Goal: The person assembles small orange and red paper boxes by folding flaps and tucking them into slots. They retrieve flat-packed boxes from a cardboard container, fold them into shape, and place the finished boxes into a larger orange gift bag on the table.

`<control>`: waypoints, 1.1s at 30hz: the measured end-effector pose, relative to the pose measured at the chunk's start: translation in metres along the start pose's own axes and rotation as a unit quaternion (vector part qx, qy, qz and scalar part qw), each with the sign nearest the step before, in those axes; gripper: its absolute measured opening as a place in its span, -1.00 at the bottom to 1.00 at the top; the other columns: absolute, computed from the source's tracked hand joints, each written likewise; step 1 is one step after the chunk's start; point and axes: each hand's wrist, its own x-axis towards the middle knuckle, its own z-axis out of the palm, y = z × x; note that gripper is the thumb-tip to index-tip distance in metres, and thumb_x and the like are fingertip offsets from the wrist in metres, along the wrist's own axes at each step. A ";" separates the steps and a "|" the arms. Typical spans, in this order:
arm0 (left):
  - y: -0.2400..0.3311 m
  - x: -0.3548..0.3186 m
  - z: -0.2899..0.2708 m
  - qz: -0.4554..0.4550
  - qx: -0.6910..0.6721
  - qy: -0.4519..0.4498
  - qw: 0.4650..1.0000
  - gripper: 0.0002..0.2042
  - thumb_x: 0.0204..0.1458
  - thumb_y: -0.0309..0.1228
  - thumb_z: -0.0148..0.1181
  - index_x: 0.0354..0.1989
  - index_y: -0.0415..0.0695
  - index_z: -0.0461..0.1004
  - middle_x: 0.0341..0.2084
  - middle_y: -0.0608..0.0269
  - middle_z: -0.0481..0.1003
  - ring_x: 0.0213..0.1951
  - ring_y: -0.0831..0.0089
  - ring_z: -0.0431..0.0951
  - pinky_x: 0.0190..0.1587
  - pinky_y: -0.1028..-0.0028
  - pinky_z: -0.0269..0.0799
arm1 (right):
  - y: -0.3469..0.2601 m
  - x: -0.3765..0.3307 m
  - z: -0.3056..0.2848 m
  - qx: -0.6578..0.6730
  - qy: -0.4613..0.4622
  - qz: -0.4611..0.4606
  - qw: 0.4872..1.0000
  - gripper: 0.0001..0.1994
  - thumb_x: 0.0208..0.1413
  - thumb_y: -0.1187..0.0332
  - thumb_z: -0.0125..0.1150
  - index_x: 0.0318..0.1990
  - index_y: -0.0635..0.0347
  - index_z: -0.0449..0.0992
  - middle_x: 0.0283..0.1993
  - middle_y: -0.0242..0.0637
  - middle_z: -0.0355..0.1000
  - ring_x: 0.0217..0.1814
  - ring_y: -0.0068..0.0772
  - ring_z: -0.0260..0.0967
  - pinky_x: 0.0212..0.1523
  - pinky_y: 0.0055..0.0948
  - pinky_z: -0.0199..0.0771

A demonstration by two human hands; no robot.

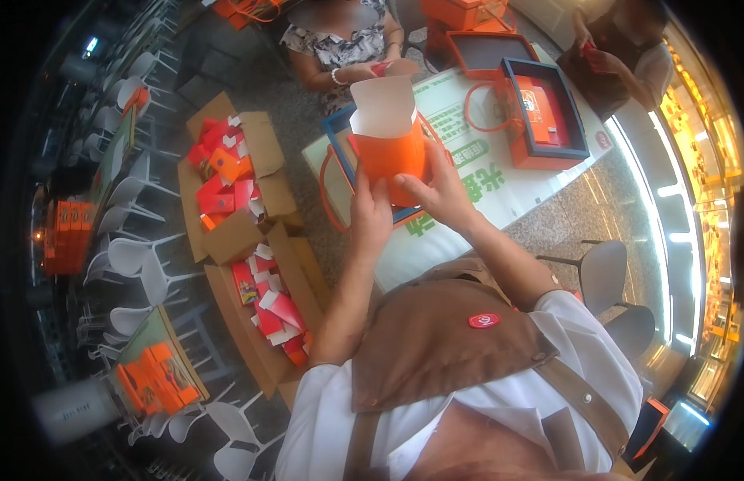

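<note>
We hold the orange carton [388,156] above the tabletop [520,186], left hand [373,213] and right hand [445,192] both closed in a grip on its sides, presumably to steady it; a blue-rimmed box [337,123] sits partly hidden behind.

Hands [450,197] close together, fingers [437,160] curved, forearms [512,260] reaching forward, right thumb [412,187] extended

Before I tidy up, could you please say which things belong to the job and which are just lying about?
Likely the job: orange carton, held in left hand and right hand; blue-rimmed box behind it.

Apparently idle: white chairs; grey chair.
</note>
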 end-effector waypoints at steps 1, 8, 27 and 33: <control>-0.001 0.000 0.000 0.007 -0.017 -0.009 1.000 -0.49 0.33 -0.44 -0.09 0.44 -0.18 0.04 0.22 -0.07 0.36 0.21 0.12 0.43 0.20 0.27 0.36 | -0.005 0.000 0.002 -0.002 -0.003 0.002 1.000 -0.22 0.06 0.16 0.41 0.32 0.39 0.17 0.16 0.05 0.42 0.19 -0.10 0.42 0.17 -0.27 0.40; -0.039 -0.004 0.015 0.119 0.014 -0.029 0.992 -0.41 0.25 -0.57 0.02 0.44 -0.24 0.01 0.21 -0.15 0.36 0.19 0.08 0.44 0.18 0.23 0.39 | 0.006 0.000 -0.004 0.050 -0.033 -0.017 0.998 -0.19 0.02 0.19 0.43 0.37 0.27 0.15 0.24 -0.12 0.34 0.29 -0.31 0.30 0.27 -0.31 0.30; -0.003 -0.018 0.005 -0.037 -0.188 -0.046 0.980 -0.49 0.28 -0.53 0.06 0.38 -0.24 0.10 0.20 0.06 0.37 0.20 0.34 0.37 0.23 0.35 0.31 | -0.018 -0.021 -0.039 0.115 -0.125 0.050 0.984 -0.36 0.07 0.14 0.39 0.24 0.26 0.32 0.14 -0.15 0.42 0.21 -0.29 0.35 0.21 -0.34 0.33; -0.017 -0.024 0.001 -0.013 -0.121 -0.002 0.993 -0.48 0.28 -0.53 0.07 0.39 -0.23 0.10 0.26 0.10 0.30 0.24 0.31 0.34 0.29 0.33 0.25 | -0.009 -0.027 -0.024 0.035 -0.005 0.015 0.999 -0.45 0.08 0.20 0.39 0.18 0.26 0.40 -0.01 -0.12 0.52 0.03 -0.24 0.47 0.08 -0.35 0.43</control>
